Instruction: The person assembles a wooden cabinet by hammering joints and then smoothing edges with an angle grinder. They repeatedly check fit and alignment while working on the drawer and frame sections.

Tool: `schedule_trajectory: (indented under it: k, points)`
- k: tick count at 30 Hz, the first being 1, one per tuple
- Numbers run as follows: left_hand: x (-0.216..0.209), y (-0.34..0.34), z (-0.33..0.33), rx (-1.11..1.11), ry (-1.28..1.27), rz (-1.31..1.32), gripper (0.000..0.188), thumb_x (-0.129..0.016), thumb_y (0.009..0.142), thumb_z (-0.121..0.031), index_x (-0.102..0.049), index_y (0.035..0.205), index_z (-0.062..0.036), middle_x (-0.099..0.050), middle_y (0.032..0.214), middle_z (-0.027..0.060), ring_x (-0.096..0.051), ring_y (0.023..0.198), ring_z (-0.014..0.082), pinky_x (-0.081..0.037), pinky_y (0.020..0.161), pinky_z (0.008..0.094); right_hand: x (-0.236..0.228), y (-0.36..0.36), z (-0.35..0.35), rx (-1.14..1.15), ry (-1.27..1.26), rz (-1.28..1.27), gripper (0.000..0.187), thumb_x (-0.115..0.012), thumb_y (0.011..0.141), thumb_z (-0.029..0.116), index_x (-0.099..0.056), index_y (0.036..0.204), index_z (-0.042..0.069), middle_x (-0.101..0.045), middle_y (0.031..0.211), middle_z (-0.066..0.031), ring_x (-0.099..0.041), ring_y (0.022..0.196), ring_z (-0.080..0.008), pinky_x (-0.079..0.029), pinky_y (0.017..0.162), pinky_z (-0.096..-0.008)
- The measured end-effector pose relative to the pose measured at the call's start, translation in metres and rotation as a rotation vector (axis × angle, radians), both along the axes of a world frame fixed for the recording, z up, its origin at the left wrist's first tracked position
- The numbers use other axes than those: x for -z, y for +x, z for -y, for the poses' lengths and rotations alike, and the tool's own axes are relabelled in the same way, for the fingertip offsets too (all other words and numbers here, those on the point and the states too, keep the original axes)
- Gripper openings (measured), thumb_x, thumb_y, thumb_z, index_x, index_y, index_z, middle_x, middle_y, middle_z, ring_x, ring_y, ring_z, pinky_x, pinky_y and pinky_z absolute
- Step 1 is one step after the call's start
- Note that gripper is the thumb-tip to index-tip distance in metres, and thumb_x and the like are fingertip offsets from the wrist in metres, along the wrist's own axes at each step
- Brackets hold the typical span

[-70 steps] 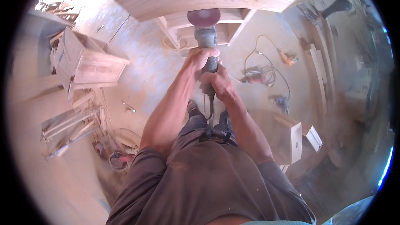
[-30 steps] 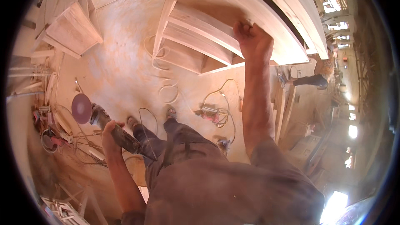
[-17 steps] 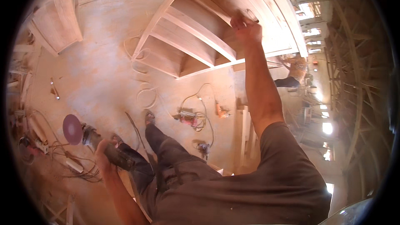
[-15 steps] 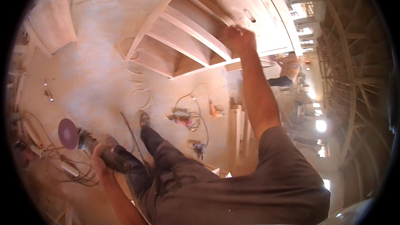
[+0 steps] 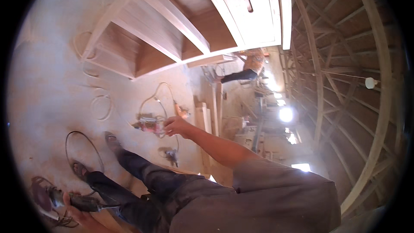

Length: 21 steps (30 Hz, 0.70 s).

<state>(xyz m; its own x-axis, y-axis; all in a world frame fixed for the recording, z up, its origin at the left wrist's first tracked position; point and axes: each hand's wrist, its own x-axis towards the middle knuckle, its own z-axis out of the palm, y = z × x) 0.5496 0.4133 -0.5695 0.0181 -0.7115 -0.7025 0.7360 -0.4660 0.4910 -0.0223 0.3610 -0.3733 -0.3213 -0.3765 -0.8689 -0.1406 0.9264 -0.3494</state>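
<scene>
At the lower left, my left hand [image 5: 72, 210] is wrapped around the dark body of an angle grinder [image 5: 88, 203]. A round, purplish sanding disc [image 5: 41, 194] is mounted on the tool's far end, held low beside my left leg. My right hand [image 5: 177, 127] is in mid-air in front of me, its fingers loosely bent and apart, with no object visible in them. From above, it overlaps a red power tool [image 5: 150, 125] lying on the floor. Ahead stands a pale wooden cabinet [image 5: 148, 45] with open compartments and a panel with an oval slot.
An orange power tool [image 5: 182, 111] and a grey drill [image 5: 171, 155] lie on the dusty floor with cords. Wooden boards [image 5: 207, 118] stand to the right of them. A dark cable [image 5: 69, 140] loops near my feet. Another person [image 5: 252, 67] is beyond the cabinet.
My right hand has left the cabinet and come down toward me. The grinder in my left hand has moved lower and farther left. My view has turned right.
</scene>
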Motion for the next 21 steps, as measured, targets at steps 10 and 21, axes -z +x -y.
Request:
schedule_trajectory:
  k: [10, 21]
  points:
    - [0.088, -0.001, -0.017, 0.122, 0.195, 0.026, 0.051, -0.067, 0.092, -0.041, -0.059, 0.125, -0.0040, -0.065, 0.104, 0.0113, -0.064, 0.090, 0.0270, -0.055, 0.079, 0.0395, 0.039, -0.001, -0.043, -0.172, -0.016, -0.076, 0.033, -0.069, 0.080, 0.007, -0.064, 0.110, -0.005, -0.067, 0.098, -0.0100, -0.066, 0.085, -0.0158, -0.055, 0.071, -0.0307]
    - [0.127, -0.025, -0.001, 0.151, 0.235, 0.000, 0.050, -0.068, 0.089, -0.037, -0.062, 0.124, -0.0026, -0.065, 0.103, 0.0136, -0.064, 0.090, 0.0283, -0.055, 0.080, 0.0415, 0.034, -0.020, -0.046, -0.190, 0.070, -0.147, 0.038, -0.069, 0.087, 0.011, -0.061, 0.118, -0.009, -0.068, 0.103, -0.0134, -0.066, 0.086, -0.0171, -0.055, 0.072, -0.0309]
